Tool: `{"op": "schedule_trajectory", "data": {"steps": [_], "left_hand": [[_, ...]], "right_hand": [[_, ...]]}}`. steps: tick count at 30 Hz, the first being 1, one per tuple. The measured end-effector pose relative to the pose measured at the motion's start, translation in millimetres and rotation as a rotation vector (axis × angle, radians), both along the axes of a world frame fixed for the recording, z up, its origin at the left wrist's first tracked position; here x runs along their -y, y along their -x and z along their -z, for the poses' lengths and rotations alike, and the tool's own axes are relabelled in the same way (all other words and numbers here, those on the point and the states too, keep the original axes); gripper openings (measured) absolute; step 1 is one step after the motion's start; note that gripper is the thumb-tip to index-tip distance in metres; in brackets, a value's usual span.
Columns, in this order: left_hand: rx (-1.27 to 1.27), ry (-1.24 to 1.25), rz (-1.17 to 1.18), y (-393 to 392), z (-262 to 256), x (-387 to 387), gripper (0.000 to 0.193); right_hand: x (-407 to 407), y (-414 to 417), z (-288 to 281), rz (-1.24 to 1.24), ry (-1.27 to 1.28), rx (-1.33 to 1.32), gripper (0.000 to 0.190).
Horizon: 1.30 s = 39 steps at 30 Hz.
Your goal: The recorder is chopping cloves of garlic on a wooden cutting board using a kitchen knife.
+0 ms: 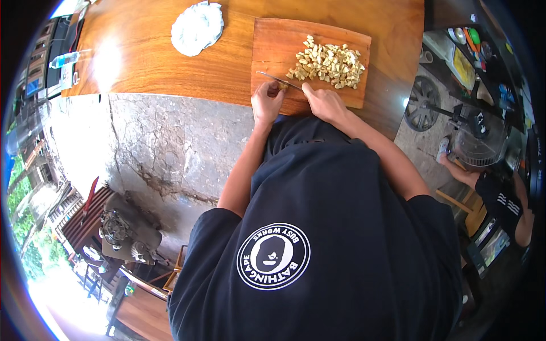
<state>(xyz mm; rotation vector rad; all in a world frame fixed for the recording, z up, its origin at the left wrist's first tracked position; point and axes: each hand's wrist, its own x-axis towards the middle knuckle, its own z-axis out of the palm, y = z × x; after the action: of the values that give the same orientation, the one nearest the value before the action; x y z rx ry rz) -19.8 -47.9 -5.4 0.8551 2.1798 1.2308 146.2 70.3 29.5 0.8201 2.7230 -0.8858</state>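
Note:
My right hand (pixel 325 102) grips the handle of a kitchen knife (pixel 273 77), whose blade points left over the front edge of a wooden cutting board (pixel 273 42). My left hand (pixel 267 102) pinches a small yellowish-brown piece of food (pixel 282 86) just under the blade; fingers hide most of it. To the right on the board lies a loose heap of chopped pale-yellow pieces (pixel 330 64), possibly ginger or a similar root. Both hands are close together at the near side of the board.
The board rests on a varnished wooden table (pixel 140 55). A crumpled white plastic bag (pixel 197 29) lies left of the board, with a water bottle (pixel 64 60) at the table's far left end. A standing fan (pixel 480 145) and a seated person (pixel 497 192) are at the right.

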Motion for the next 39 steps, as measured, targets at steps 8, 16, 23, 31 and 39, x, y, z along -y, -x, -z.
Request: {"op": "schedule_trajectory", "data": {"steps": [8, 16, 23, 31, 39], "left_hand": [[-0.022, -0.007, 0.006, 0, -1, -3, 0.024], [-0.082, -0.018, 0.026, 1, -2, 3, 0.023], [-0.069, -0.008, 0.049, -4, -10, -5, 0.029], [-0.107, 0.056, 0.015, -2, -3, -17, 0.035], [-0.068, -0.077, 0.057, 3, -8, -16, 0.03]], "right_hand": [[5, 11, 1, 0.038, -0.009, 0.098, 0.024], [-1, 12, 7, 0.06, 0.043, 0.105, 0.025], [-10, -5, 11, 0.171, 0.061, 0.068, 0.019], [-10, -7, 4, 0.141, 0.075, 0.076, 0.019], [-10, -8, 8, 0.142, 0.043, 0.026, 0.019]]}}
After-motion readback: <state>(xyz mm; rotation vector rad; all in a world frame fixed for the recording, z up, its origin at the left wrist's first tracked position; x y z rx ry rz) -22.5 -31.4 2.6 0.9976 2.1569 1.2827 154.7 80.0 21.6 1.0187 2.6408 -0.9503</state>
